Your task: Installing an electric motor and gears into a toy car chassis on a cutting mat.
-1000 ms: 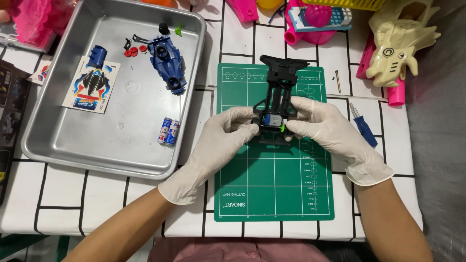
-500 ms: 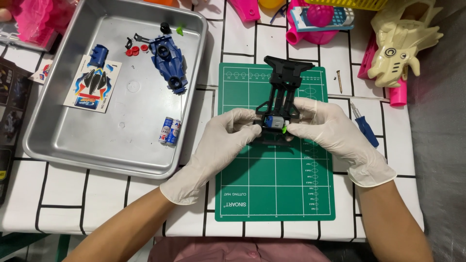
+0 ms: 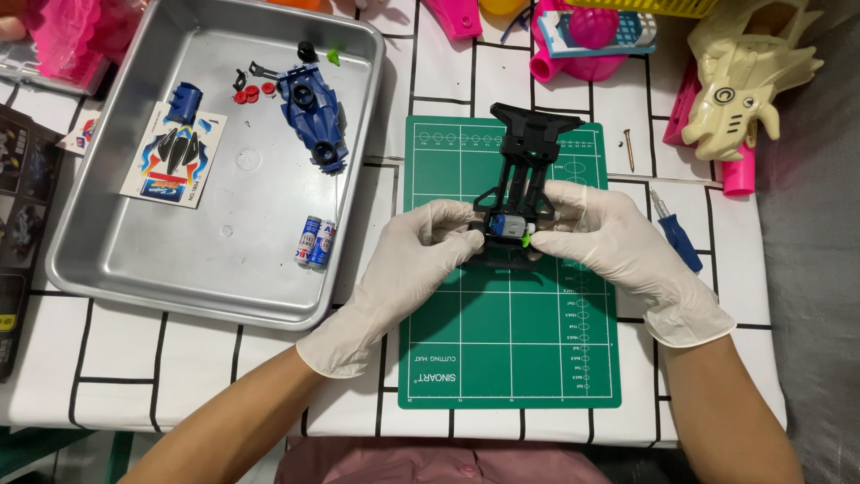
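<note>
Two gloved hands meet at the near end of the black toy-car chassis (image 3: 520, 193): your left hand (image 3: 408, 260) pinches it from one side, your right hand (image 3: 609, 242) from the other, both clamped on it. The chassis lies lengthwise on the green cutting mat (image 3: 511, 358), its far end pointing away from you. Between your fingertips sits a small silver motor (image 3: 503, 226) with a green gear (image 3: 524, 240) beside it. Judgement: keep the chassis flat on the mat, press evenly from both sides, and avoid forcing the gear sideways. To your left, the metal tray (image 3: 134, 260) holds the blue car body (image 3: 315, 112), a sticker sheet (image 3: 172, 161) and two batteries (image 3: 315, 242). A blue-handled screwdriver (image 3: 674, 235) lies on the surface just right of the mat.
</note>
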